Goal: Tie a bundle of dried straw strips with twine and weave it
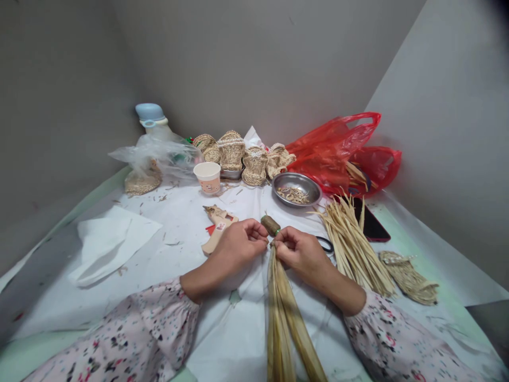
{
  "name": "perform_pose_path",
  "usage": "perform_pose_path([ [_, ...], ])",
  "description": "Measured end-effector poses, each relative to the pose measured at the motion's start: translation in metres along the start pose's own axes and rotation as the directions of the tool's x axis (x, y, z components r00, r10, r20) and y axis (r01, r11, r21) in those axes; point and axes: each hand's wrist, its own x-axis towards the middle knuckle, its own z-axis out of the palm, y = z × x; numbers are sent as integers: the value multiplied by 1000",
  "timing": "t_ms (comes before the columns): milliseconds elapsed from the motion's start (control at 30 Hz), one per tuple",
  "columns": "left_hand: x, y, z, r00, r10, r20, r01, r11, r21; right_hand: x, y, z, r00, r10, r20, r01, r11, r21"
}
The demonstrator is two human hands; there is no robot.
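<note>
My left hand (240, 248) and my right hand (298, 254) pinch the top of a bundle of long dried husk strips (281, 318), which hangs toward me across the table. Just beyond my fingertips is a small brown spool of cord (271, 225) with a green end. A beige hot glue gun (217, 229) lies next to my left hand. By my right hand are black scissor handles (326, 244), partly hidden, and a loose pile of pale straw strips (352, 248). A finished woven straw sandal (407, 278) lies to the right of that pile.
A steel bowl of scraps (296, 189), a paper cup (207, 178) and several woven straw slippers (233, 154) stand at the back. Red plastic bags (338, 151), a phone (369, 220), a blue-capped bottle (150, 118) and a white sheet (109, 244) surround them. Grey walls enclose the table.
</note>
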Motion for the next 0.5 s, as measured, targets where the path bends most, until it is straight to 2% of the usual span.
perform_pose_path([
  [333, 0, 1, -1, 1000, 4, -20, -4, 999, 33, 2, 2, 0, 999, -9, -34, 9, 1000, 13],
  [500, -1, -1, -1, 1000, 19, -14, -19, 1000, 8, 3, 4, -1, 994, -44, -99, 42, 999, -20],
])
